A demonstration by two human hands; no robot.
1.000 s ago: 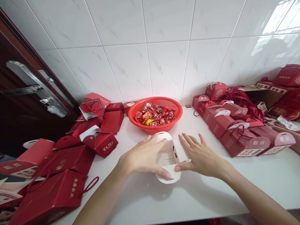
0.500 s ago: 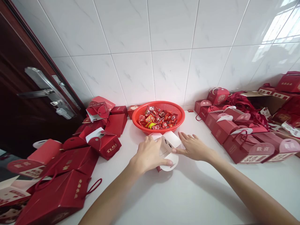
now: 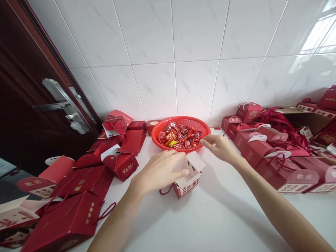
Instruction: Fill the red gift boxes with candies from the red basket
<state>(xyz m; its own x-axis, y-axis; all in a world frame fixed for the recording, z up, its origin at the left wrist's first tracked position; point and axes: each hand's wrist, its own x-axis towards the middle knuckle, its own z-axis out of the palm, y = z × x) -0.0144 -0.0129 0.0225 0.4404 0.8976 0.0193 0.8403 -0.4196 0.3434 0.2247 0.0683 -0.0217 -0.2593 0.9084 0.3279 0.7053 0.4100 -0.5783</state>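
Observation:
A small red gift box [image 3: 186, 189] with a white inside stands on the white table, its top flaps folded outward and a red cord at its left side. My left hand [image 3: 164, 169] lies across the box's left side, holding it with the thumb over the near edge and the fingers toward the far edge; it hides part of the box. My right hand [image 3: 219, 148] is at the right front rim of a red plastic basket [image 3: 154, 137], fingers loosely curled and apart, nothing visible in them. Red-wrapped candies [image 3: 181, 134] lie inside the basket.
Several red gift boxes [image 3: 86, 180] crowd the left side of the table. Rows of assembled handled boxes [image 3: 273, 168] stand on the right, near a pile of red ribbon [image 3: 278, 122] and a carton [image 3: 301, 117]. A tiled wall [image 3: 194, 87] rises behind the basket.
My right hand has left the box flap and moved up to the basket rim. The box's near flap now hangs down, showing its printed front. My left hand stays on the box.

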